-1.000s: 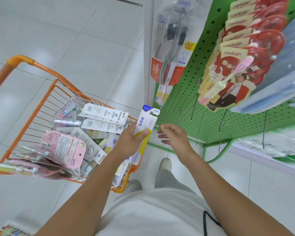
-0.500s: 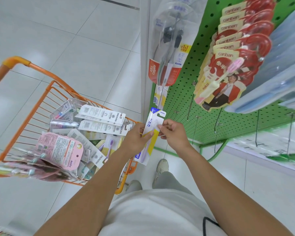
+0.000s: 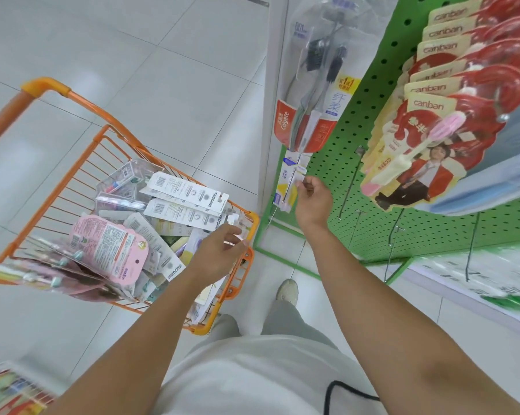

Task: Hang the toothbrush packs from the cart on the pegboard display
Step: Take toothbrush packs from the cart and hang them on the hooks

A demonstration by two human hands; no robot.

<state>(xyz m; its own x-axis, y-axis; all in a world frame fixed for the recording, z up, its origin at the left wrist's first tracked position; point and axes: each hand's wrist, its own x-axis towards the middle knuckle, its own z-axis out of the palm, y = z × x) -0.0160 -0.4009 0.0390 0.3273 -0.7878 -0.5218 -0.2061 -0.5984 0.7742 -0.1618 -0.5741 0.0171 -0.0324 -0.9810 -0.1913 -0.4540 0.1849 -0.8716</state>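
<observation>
Green pegboard [image 3: 369, 163] fills right side, bare metal hooks sticking out of its lower part. Orange wire cart [image 3: 102, 145] stands left on pale floor tiles, heaped with toothbrush packs [image 3: 180, 202]; a pink pack [image 3: 108, 247] lies near the front.

Red packs [image 3: 450, 115] hang in a stacked row on the upper right of the board. A clear twin-brush pack [image 3: 315, 94] hangs at the board's left edge.

Right hand [image 3: 312, 199] raised at the board, fingers pinching the top of a blue-and-yellow toothbrush pack [image 3: 288, 184], which sits at a hook [image 3: 290, 182] just under the twin-brush pack; whether the hook passes through its hole cannot be told.

Left hand [image 3: 219, 253] over the cart's near corner, fingers loose, holding nothing.
</observation>
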